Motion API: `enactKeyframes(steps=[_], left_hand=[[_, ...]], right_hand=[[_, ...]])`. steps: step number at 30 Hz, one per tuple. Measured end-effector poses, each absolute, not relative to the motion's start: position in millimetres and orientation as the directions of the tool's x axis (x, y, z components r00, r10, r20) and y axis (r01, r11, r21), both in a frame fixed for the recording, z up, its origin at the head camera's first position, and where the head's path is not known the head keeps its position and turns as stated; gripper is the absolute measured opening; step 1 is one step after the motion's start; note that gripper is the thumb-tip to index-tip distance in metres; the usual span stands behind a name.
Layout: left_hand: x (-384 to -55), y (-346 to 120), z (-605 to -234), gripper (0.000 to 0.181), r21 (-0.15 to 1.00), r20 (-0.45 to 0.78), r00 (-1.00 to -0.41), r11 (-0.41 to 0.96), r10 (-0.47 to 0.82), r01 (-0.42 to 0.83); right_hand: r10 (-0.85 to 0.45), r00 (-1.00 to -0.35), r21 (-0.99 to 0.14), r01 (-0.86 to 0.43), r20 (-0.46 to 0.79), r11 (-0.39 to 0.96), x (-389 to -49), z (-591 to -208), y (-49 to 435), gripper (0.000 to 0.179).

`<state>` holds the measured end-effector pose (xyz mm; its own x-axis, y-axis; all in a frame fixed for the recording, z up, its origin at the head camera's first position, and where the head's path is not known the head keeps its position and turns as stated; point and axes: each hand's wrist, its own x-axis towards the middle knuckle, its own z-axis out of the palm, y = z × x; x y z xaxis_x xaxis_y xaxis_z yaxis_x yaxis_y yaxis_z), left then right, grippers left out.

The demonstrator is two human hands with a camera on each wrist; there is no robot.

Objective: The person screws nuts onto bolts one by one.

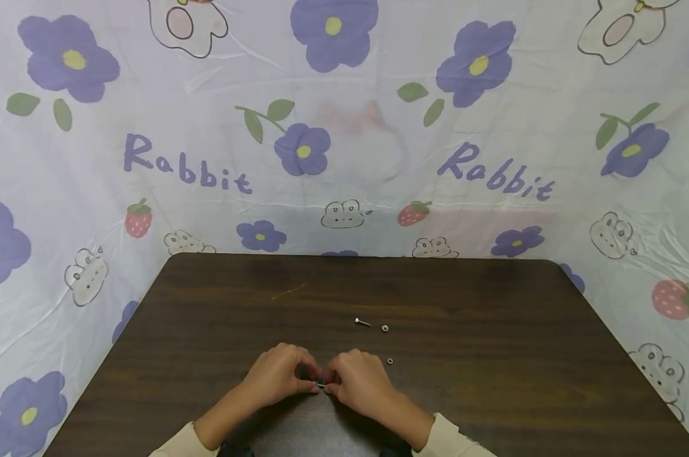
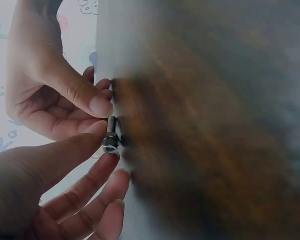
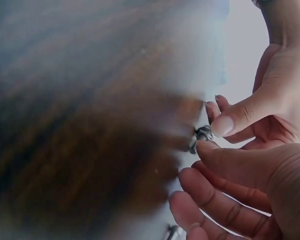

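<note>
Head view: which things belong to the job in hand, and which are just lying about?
In the job:
held bolt, between left fingers and right fingers

Lying about, untouched on the table, though perhaps meant for later:
loose bolt
farther small ring, beside that bolt
nearer small ring, closer to the right fingers

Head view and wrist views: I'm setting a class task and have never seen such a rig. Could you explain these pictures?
There's no robot here, just a person's bare left hand and right hand. One picture comes from a camera worn on the head, looking forward and down; the other two come from cameras on each wrist. On the dark table lie a loose bolt, a nut-like ring and a smaller ring. Both hands hold another bolt; the left wrist view shows its threads.
</note>
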<state>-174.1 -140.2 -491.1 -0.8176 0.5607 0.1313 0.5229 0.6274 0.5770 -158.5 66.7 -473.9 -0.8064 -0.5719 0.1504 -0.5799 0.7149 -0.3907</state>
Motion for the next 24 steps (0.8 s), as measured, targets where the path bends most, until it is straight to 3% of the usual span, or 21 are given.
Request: enactKeyframes(steps=[14, 24], left_hand=[[-186.0, -107.5, -474.3, 0.026, 0.486, 0.209, -0.812, 0.662, 0.545, 0.57], [-200.9, -83.0, -471.1, 0.032, 0.399, 0.148, -0.82, 0.725, 0.553, 0.561]], right_hand=[[-0.513, -0.835, -0.444, -0.543, 0.197, 0.713, -156.9, -447.8, 120.3, 0.009], [-0.404, -0.891, -0.409, -0.453, 0.206, 0.792, -163.9, -445.2, 154.9, 0.011]])
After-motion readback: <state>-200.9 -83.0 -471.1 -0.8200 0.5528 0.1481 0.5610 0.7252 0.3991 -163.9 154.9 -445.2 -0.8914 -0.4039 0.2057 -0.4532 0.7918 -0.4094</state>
